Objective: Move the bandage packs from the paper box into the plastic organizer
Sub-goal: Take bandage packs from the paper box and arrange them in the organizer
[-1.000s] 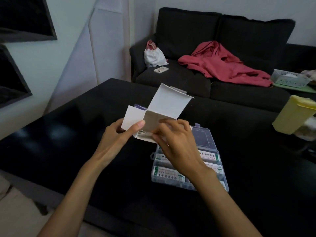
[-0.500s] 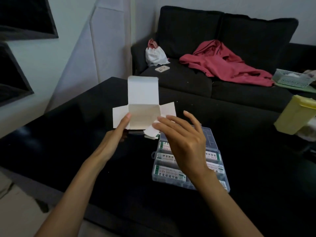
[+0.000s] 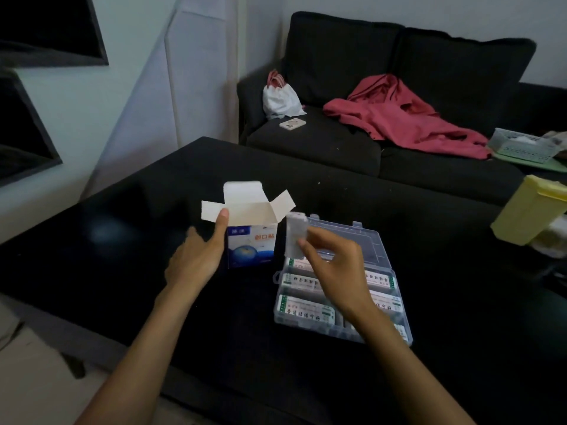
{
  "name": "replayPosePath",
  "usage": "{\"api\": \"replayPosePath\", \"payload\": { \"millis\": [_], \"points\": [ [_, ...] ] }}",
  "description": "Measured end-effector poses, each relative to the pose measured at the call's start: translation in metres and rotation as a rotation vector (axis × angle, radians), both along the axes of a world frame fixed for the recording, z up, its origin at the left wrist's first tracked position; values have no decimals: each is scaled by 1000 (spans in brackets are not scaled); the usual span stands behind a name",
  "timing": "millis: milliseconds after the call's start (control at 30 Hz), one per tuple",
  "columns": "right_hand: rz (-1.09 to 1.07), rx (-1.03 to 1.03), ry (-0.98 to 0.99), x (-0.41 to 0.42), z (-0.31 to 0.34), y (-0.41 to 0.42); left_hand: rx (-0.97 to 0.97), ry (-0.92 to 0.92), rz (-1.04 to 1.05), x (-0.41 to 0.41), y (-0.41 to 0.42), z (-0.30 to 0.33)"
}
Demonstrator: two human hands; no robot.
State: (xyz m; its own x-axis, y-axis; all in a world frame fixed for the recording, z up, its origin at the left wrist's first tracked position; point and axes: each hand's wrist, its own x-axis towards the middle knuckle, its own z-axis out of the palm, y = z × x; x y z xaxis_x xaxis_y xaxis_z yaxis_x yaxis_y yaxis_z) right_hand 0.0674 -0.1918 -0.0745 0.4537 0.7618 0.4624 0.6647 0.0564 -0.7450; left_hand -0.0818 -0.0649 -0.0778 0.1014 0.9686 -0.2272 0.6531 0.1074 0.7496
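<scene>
The pack [image 3: 295, 236] in my right grip [image 3: 333, 265] is pale grey-white. Left of it, the box [image 3: 251, 243] my left grip [image 3: 196, 256] holds is blue and white with orange characters and a blue globe, flaps plain white. Under my right grip, the clear organizer [image 3: 376, 240] shows white, green-edged labels on the black surface [image 3: 153, 302].

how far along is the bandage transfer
Done: the paper box stands open on the table and the plastic organizer is open. In hand: the right hand pinches a bandage pack above the organizer; the left hand holds the box. Left: placing it; the box's contents are hidden.
</scene>
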Motion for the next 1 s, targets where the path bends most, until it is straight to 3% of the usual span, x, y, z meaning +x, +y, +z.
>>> {"api": "replayPosePath", "payload": {
  "millis": [100,167,200,300,433,533,833,1000],
  "points": [
    [100,-140,456,4,7,-4,347,-127,144,2,-5,8],
    [93,-196,535,8,7,-7,622,-286,165,5,-18,19],
    [88,-209,547,10,7,-10,648,-363,110,10,-26,22],
    [87,-203,552,15,7,-17,382,-471,-199,29,-52,20],
    [35,-216,278,20,3,-29,109,-359,-481,49,-76,11],
    [-10,-212,155,27,2,-41,-57,-423,-504,59,-81,11],
    [76,-336,116,45,7,-69,-543,-653,-513,77,-99,9],
    [100,-378,262,58,20,-82,-703,-840,-402,83,-102,11]
  ]
}}
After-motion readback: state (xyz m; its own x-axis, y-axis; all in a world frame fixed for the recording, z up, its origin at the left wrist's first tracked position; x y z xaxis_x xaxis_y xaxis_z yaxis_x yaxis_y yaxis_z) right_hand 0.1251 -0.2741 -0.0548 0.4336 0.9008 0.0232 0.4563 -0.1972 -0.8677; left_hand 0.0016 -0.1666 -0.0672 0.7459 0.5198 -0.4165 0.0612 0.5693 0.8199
